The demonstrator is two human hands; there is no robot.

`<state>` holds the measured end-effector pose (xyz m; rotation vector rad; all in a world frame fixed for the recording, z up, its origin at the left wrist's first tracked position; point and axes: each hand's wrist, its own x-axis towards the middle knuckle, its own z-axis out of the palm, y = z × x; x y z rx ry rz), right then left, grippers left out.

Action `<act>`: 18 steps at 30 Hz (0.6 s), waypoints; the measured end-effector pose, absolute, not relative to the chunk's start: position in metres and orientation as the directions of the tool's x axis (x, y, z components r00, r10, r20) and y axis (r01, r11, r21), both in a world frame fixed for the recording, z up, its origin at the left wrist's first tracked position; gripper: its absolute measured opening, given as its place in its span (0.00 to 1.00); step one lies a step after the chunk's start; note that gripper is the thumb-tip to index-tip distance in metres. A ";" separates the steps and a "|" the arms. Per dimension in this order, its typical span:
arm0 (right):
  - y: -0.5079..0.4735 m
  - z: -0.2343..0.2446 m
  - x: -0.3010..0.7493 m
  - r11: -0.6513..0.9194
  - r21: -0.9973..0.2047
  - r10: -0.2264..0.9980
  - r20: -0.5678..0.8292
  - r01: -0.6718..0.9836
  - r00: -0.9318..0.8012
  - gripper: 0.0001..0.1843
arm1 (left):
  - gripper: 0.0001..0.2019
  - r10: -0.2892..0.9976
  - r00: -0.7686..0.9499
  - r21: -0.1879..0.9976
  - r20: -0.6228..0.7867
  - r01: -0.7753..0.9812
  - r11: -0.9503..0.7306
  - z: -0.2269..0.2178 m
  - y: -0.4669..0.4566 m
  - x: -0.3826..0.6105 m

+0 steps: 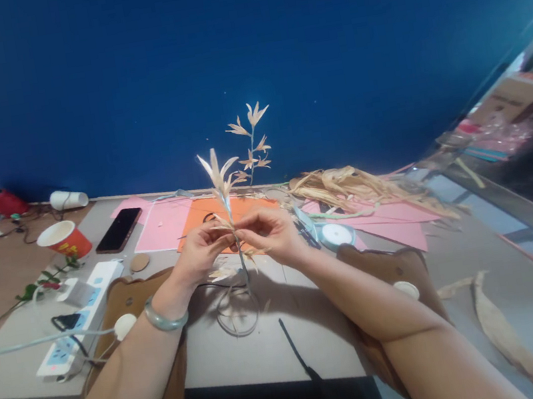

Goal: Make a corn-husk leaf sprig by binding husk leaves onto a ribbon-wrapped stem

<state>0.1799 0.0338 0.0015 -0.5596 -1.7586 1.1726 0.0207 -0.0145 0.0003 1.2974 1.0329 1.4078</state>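
A flower spray made of pale dried husk stands upright between my hands, on a thin stem. My left hand pinches at that stem from the left, near a small lower husk bloom. From the other side my right hand has thumb and fingers closed on the stem at about the same height. Its lower end runs down near a loop of thin wire on the table. Behind it rises a second spray with several small husk blooms; its base is hidden.
A power strip, phone and paper cup are at left. Dried husks, pink paper and a ribbon spool lie at right. In front is a thin black tool. A blue wall stands behind.
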 end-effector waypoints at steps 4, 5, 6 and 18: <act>0.031 0.005 0.180 0.584 -0.811 0.697 0.530 -0.048 -0.482 0.07 | 0.11 0.960 -0.027 0.959 0.279 -0.050 -0.280 -0.009 -0.011 0.014; 0.030 0.005 0.180 0.607 -0.794 0.690 0.545 -0.029 -0.476 0.07 | 0.10 0.955 -0.016 0.955 0.295 -0.023 -0.295 -0.012 -0.011 0.012; 0.029 0.005 0.179 0.625 -0.781 0.686 0.556 -0.011 -0.469 0.07 | 0.10 0.949 0.002 0.949 0.314 0.006 -0.314 -0.014 -0.011 0.011; 0.033 -0.011 0.170 0.425 -0.904 0.831 0.369 0.046 -0.416 0.14 | 0.20 0.983 -0.048 0.952 0.177 -0.245 -0.184 -0.020 -0.010 0.017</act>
